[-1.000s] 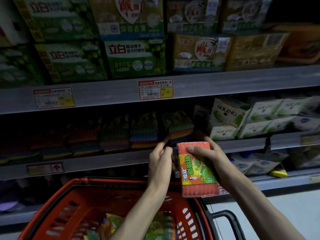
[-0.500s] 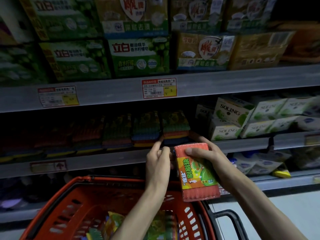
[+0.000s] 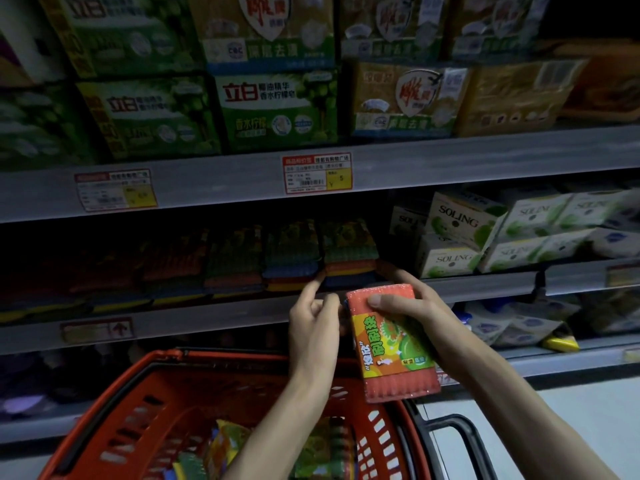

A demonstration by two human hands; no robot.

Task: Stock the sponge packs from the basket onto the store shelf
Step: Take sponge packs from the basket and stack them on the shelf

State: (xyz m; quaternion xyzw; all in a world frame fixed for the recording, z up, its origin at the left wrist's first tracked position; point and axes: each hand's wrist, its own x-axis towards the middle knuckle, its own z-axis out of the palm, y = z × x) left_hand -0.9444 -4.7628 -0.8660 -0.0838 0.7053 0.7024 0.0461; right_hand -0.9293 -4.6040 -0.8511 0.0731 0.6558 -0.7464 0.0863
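In the head view the right hand (image 3: 412, 306) has its grip closed around 1 orange sponge pack (image 3: 391, 344), thumb across the top front, fingers behind. The pack is held upright in front of the middle shelf's edge (image 3: 214, 317), above the right rim of the red basket (image 3: 145, 393). Its green and yellow label carries Chinese writing too stylised to read surely. The left hand (image 3: 315, 323) holds nothing: its grip is loose, forefinger reaching up to the near lower corner of the stacked sponge packs (image 3: 346, 251) on that shelf, just left of the held pack. More packs (image 3: 228, 445) lie in the basket, partly hidden by the left forearm.

White boxes (image 3: 460, 223) reading "SOLING" stand to the right on the same shelf. On the shelf above, green boxes (image 3: 277, 109) read "立白". A price tag (image 3: 317, 173) on the upper rail shows "5"; the tag further left (image 3: 116, 190) is blurred.
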